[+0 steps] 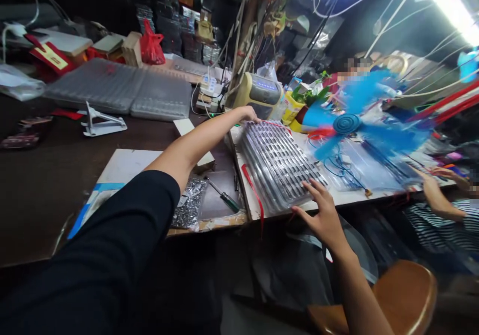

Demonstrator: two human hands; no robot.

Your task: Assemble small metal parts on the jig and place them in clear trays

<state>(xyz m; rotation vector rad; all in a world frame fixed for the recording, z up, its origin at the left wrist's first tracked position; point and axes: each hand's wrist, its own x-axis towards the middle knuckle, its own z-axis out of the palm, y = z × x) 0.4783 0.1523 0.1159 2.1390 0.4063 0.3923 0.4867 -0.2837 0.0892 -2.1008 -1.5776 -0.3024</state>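
Note:
A stack of clear plastic trays [277, 160] with rows of small metallic parts lies on the white tabletop. At its far left corner is my left hand [247, 114], its fingers closed near a thin red ribbon running along the far edge; what they pinch is too small to make out. My right hand [318, 210] is at the near right corner, fingers spread, fingertips at the tray edge. Another red ribbon [254, 190] hangs along the stack's left side over the table edge.
A blue fan [346, 124] spins behind the stack to the right. Left are a green screwdriver [226, 198], a bag of small metal parts [189, 205] and a white stand [103, 123]. A co-worker's hands [436, 190] are at far right. A wooden chair [404, 295] stands below.

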